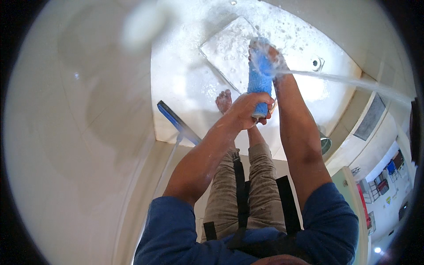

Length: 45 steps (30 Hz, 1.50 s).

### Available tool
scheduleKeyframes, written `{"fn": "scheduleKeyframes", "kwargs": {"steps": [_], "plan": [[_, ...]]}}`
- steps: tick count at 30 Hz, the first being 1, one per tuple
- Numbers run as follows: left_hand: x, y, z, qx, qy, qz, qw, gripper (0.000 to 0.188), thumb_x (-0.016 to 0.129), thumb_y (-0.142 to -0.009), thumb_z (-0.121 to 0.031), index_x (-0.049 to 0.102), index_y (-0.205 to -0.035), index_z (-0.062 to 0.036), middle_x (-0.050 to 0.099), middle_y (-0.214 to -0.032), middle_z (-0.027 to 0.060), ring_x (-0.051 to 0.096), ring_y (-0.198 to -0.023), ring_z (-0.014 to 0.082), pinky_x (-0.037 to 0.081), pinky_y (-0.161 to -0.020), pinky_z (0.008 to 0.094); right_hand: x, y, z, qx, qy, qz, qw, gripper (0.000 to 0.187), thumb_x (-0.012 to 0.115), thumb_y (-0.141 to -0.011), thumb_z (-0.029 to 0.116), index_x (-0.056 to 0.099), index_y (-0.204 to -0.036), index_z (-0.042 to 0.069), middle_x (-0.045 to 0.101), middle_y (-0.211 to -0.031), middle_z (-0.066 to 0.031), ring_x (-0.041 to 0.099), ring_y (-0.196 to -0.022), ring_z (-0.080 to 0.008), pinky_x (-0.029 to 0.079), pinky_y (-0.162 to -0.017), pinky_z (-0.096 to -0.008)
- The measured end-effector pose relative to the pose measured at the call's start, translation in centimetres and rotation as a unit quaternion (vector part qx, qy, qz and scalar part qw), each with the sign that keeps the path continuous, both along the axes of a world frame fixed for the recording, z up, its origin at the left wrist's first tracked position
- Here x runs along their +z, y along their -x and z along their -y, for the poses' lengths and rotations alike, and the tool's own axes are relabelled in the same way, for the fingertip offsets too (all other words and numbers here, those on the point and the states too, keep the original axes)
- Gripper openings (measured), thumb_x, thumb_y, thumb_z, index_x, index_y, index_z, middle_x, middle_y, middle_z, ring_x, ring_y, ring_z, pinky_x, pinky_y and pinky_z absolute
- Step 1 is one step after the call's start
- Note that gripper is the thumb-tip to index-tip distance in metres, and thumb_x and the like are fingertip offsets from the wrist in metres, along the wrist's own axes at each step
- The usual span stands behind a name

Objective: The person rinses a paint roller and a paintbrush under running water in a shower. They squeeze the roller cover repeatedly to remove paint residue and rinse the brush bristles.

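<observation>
A long, cylindrical roller sleeve of shaggy blue fabric point(259, 81) is held in both hands above a wet white floor point(194, 84). Its long axis runs almost straight away from the person's body: the pale, round near end points back toward the legs, and the far end points toward the floor's far edge. In this view the sleeve overlaps the right corner of a flat, square white slab point(225, 48), whose surface is wet and frothy; the height of the sleeve above the floor cannot be told.

The person's bare left hand point(251, 105) encloses the near end, its grip narrowed to the sleeve's thickness with the fingers curled around the fabric. The bare right hand point(275, 58) is closed about the far end; spray blurs its fingers. Between the two grips, a stretch of blue pile lies exposed.

A white jet of water point(335, 77) enters from the right and strikes the sleeve beside the right hand, scattering droplets. Near the floor's right corner is a round, dark drain hole with a white rim point(315, 63). Toward the left end of the near edge lies the head of a blue-and-black squeegee with a pale handle point(173, 117). A bare left foot point(224, 101) stands just beside the slab's near corner.
</observation>
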<state>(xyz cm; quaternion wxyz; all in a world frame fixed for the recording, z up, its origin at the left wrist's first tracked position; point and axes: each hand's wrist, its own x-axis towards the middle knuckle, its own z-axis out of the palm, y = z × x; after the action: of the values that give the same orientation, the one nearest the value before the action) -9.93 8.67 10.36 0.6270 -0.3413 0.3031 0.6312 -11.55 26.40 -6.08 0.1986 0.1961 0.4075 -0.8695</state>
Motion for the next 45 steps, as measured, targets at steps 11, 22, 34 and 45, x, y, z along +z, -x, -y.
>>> {"fn": "scheduleKeyframes", "kwargs": {"steps": [11,22,34,45], "plan": [[-2.4,-2.0,-1.8,-0.392,0.272,-0.370,0.797,0.044,0.076,-0.076,-0.034,0.065,-0.102,0.0004,0.068,-0.102,0.0203,0.067,-0.093,0.0344,0.051,-0.083,0.0438,13.4,2.1,6.1,0.088,-0.533,0.213,0.814,0.086,0.078,-0.071,0.027,0.033,-0.136,-0.009,0.058,-0.116,-0.0314,0.059,-0.112,-0.0391,0.050,-0.095,-0.0424],[-6.2,-1.3,2.0,-0.411,0.214,-0.462,0.757,0.081,0.074,-0.079,-0.055,0.052,-0.124,0.0086,0.066,-0.106,0.0255,0.065,-0.103,0.0365,0.049,-0.093,0.0426,11.5,-5.8,4.1,-0.050,-0.133,0.291,0.946,0.061,0.083,-0.071,0.021,0.058,-0.118,-0.010,0.068,-0.101,-0.0197,0.068,-0.088,-0.0270,0.058,-0.077,-0.0388],[-2.3,8.3,-5.1,0.238,0.263,-0.320,0.879,0.066,0.084,-0.076,-0.012,0.047,-0.128,0.0067,0.065,-0.098,0.0126,0.063,-0.084,0.0219,0.052,-0.078,0.0345,18.0,-1.7,4.0,0.043,-0.605,-0.041,0.794,0.071,0.074,-0.068,0.014,0.050,-0.134,0.002,0.062,-0.111,-0.0213,0.064,-0.099,-0.0338,0.052,-0.085,-0.0414],[-0.3,8.1,-7.4,0.190,0.238,-0.489,0.817,0.013,0.075,-0.072,-0.003,0.066,-0.081,-0.0002,0.068,-0.078,0.0052,0.064,-0.068,0.0140,0.054,-0.066,0.0302,10.0,-0.1,0.3,0.147,-0.627,-0.141,0.752,0.045,0.076,-0.074,0.026,0.065,-0.111,0.003,0.068,-0.099,-0.0196,0.065,-0.093,-0.0399,0.050,-0.089,-0.0476]]}}
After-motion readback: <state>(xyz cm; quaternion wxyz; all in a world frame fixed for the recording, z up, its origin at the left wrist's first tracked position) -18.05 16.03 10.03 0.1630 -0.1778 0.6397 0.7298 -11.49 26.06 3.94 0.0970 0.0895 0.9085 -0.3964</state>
